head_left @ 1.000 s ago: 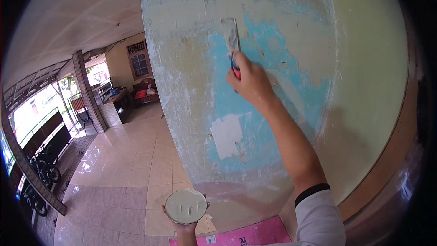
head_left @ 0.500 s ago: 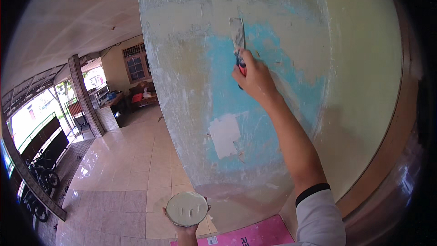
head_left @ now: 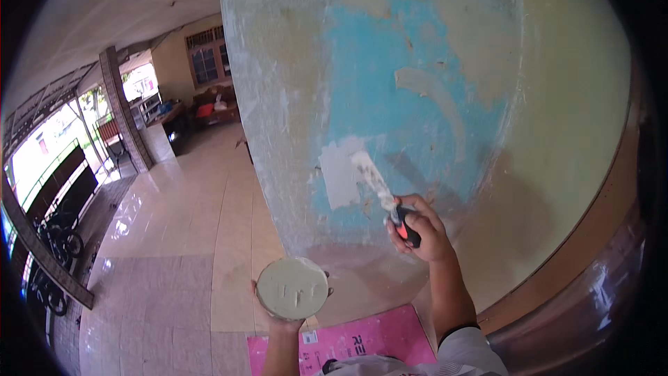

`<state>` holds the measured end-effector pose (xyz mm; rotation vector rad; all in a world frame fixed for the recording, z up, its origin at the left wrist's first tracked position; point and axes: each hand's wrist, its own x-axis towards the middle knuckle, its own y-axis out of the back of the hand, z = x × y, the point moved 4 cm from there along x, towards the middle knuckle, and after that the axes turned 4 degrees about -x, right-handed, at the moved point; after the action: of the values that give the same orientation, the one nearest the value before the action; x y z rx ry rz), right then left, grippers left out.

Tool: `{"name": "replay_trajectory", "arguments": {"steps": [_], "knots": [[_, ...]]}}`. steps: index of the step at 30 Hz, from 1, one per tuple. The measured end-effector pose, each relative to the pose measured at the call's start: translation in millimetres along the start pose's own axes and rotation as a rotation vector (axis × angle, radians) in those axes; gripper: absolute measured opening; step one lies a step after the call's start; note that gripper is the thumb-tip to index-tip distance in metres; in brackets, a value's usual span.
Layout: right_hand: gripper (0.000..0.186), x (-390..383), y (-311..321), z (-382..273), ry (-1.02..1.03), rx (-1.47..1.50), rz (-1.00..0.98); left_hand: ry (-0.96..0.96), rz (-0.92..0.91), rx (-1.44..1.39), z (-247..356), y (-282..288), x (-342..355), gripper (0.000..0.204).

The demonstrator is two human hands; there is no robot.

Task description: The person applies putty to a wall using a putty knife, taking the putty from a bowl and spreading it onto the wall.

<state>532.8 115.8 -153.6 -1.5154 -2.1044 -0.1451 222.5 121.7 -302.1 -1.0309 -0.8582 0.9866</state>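
Observation:
In my right hand (head_left: 422,231) is a putty knife (head_left: 376,182) with a black and red handle, its blade smeared with pale filler and pointing up and left. The blade stands in front of a partly filled wall (head_left: 390,118) of worn grey and bright blue paint; whether it touches cannot be made out. A whitish patch (head_left: 341,174) lies just left of the blade. Higher up, a curved stroke of filler (head_left: 438,101) crosses the blue. My left hand (head_left: 278,322) holds up a round container of putty (head_left: 292,289) from below, fingers around its sides.
On the floor below lies a pink printed sheet (head_left: 369,341). A yellow-green wall (head_left: 577,97) adjoins at right. To the left stretches a tiled floor (head_left: 167,223) with a pillar (head_left: 125,108), a wooden bench (head_left: 216,106) and bicycles (head_left: 59,237) beyond.
My right hand with the putty knife has come down from the upper wall to near the whitish patch. The curved filler stroke is now uncovered. The putty container sits slightly higher in view.

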Motion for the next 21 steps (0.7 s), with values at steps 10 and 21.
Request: {"name": "replay_trajectory", "arguments": {"steps": [10, 21], "knots": [[0.024, -58.0, 3.5, 37.3, -0.105, -0.662, -0.062, 0.126, -0.029, -0.106, -27.2, -39.9, -2.2, 0.088], [0.023, -80.8, 62.6, 34.8, -0.163, -0.805, 0.101, 0.143, -0.072, -0.117, -72.2, -60.1, 7.7, 0.092]]}}
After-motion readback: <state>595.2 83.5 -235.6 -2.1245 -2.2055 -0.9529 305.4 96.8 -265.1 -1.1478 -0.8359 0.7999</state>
